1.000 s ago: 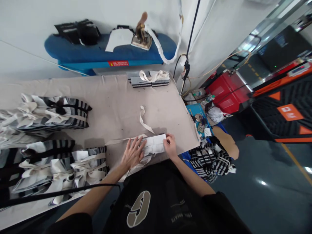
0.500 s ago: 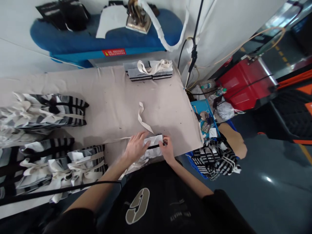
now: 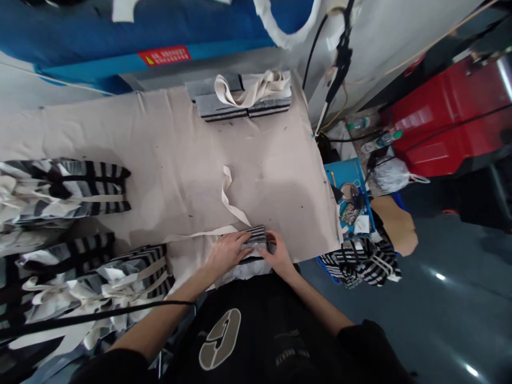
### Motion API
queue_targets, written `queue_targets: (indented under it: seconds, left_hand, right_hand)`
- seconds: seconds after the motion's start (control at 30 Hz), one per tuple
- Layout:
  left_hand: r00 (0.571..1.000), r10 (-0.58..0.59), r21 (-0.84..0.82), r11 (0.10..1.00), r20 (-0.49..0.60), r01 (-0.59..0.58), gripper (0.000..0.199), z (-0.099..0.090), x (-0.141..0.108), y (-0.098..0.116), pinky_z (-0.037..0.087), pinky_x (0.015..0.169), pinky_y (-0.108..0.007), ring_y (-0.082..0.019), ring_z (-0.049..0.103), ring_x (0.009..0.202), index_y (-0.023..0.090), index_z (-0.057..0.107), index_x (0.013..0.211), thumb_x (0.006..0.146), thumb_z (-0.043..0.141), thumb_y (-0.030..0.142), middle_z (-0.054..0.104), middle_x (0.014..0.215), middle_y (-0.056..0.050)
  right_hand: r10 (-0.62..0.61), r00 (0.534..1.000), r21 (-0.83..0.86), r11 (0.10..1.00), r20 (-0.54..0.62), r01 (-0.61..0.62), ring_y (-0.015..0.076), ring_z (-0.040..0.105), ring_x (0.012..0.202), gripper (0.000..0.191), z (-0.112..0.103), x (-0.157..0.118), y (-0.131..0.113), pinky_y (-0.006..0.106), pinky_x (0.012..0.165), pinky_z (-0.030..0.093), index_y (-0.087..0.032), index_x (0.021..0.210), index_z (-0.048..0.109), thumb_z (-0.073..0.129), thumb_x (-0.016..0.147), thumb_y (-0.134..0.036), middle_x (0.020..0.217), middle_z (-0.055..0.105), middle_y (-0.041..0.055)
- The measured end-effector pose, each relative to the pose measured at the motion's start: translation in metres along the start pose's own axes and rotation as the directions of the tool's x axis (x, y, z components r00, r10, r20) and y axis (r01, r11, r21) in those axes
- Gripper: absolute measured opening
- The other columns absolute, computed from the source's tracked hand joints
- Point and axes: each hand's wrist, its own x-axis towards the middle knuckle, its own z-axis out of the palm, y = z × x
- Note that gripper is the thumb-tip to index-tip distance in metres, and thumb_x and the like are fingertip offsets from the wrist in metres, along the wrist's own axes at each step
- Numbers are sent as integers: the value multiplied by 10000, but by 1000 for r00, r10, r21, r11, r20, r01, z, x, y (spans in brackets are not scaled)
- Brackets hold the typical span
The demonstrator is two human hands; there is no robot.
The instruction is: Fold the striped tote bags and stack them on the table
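Head view, with clock directions taken from the cloth at the hands. I see a person in a black shirt [image 3: 260, 330] standing close against a worktable covered in wrinkled beige fabric [image 3: 180, 149]. A striped folded cloth [image 3: 255, 234] lies at the table's near edge. The left hand [image 3: 229, 252] rests on its left part, thumb spread away from loosely extended fingers; the right hand [image 3: 278, 252] grasps its right end between thumb and curled fingers.

A curling cream strip [image 3: 228, 194] lies at eleven o'clock. At twelve, by the far edge, sits a striped folded stack [image 3: 222, 109] topped with a looped cream strap [image 3: 254, 90]; beyond it is a blue ironing board [image 3: 224, 24] with a red label [image 3: 165, 55]. Tied striped bundles [image 3: 100, 178] crowd the table around nine.

Off the table, a blue tray [image 3: 334, 168] of small items sits at two, a glossy red cabinet [image 3: 452, 117] farther that way. A striped cloth heap [image 3: 350, 261] lies at three, near brown cardboard [image 3: 396, 224]. The dark floor [image 3: 452, 320] shines under reflected light.
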Motion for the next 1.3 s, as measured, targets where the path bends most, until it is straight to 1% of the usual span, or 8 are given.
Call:
queue_targets:
  seconds: [0.13, 0.27, 0.43, 0.6, 0.8, 1.0, 1.17, 1.3]
  left_hand:
    - [1000, 7, -42, 999, 14, -6, 361, -3, 5, 0, 520, 1023, -439, -283, 663, 1186, 219, 626, 1299, 982, 629, 392, 698, 1314, -99]
    - [997, 5, -55, 999, 73, -1, 374, -7, 12, -2, 510, 1009, -447, -289, 647, 1173, 213, 624, 1276, 950, 670, 390, 688, 1305, -103]
    - [988, 61, -100, 994, 145, -47, 462, -10, 25, -7, 457, 1080, -467, -299, 569, 1283, 211, 588, 1331, 914, 710, 366, 621, 1408, -111]
    - [975, 68, -103, 994, 212, -47, 530, -15, 34, -7, 431, 1097, -492, -323, 521, 1317, 190, 583, 1358, 882, 741, 362, 593, 1422, -130]
    - [969, 69, -86, 995, 239, -49, 523, -17, 36, -4, 430, 1066, -523, -348, 518, 1287, 204, 586, 1362, 879, 726, 345, 594, 1406, -134]
    - [974, 71, -99, 994, 217, -50, 456, -16, 35, -1, 428, 1033, -512, -340, 530, 1234, 222, 601, 1330, 890, 691, 303, 607, 1357, -125]
    - [966, 71, -82, 995, 250, -52, 439, -17, 37, 1, 437, 1032, -506, -340, 532, 1225, 187, 614, 1284, 857, 699, 234, 613, 1334, -133]
    - [957, 68, -102, 994, 282, -41, 446, -18, 41, 1, 447, 1041, -496, -333, 539, 1217, 165, 613, 1264, 836, 714, 235, 621, 1307, -139]
  right_hand:
    - [34, 990, -45, 999, 134, -28, 272, 611, 1174, 595, -10, 13, -3, 491, 1066, 513, -221, 1326, 531, 775, 799, -354, 1250, 607, 115]
    - [62, 970, -44, 998, 234, -53, 298, 578, 1236, 730, -18, 20, -4, 525, 1100, 488, -218, 1383, 490, 826, 755, -375, 1305, 564, 133]
    - [147, 940, -42, 989, 309, -141, 321, 535, 1302, 855, -24, 23, -6, 555, 1140, 450, -204, 1447, 424, 851, 733, -402, 1364, 520, 157]
    - [228, 901, -59, 973, 369, -223, 317, 520, 1333, 930, -27, 26, -11, 549, 1165, 433, -210, 1481, 390, 873, 715, -418, 1398, 485, 161]
    - [229, 905, -79, 973, 358, -215, 313, 523, 1332, 897, -27, 27, -13, 528, 1172, 432, -206, 1462, 423, 878, 712, -392, 1387, 492, 155]
    - [223, 918, -72, 975, 329, -211, 311, 536, 1321, 893, -24, 24, -11, 527, 1149, 456, -240, 1457, 431, 890, 702, -371, 1385, 504, 140]
    - [209, 929, -43, 978, 306, -206, 307, 543, 1306, 887, -23, 23, -9, 514, 1137, 466, -233, 1439, 437, 895, 691, -365, 1364, 512, 136]
    - [199, 934, -48, 980, 297, -194, 301, 563, 1274, 909, -22, 21, -7, 511, 1118, 482, -223, 1451, 410, 889, 696, -388, 1357, 508, 138]
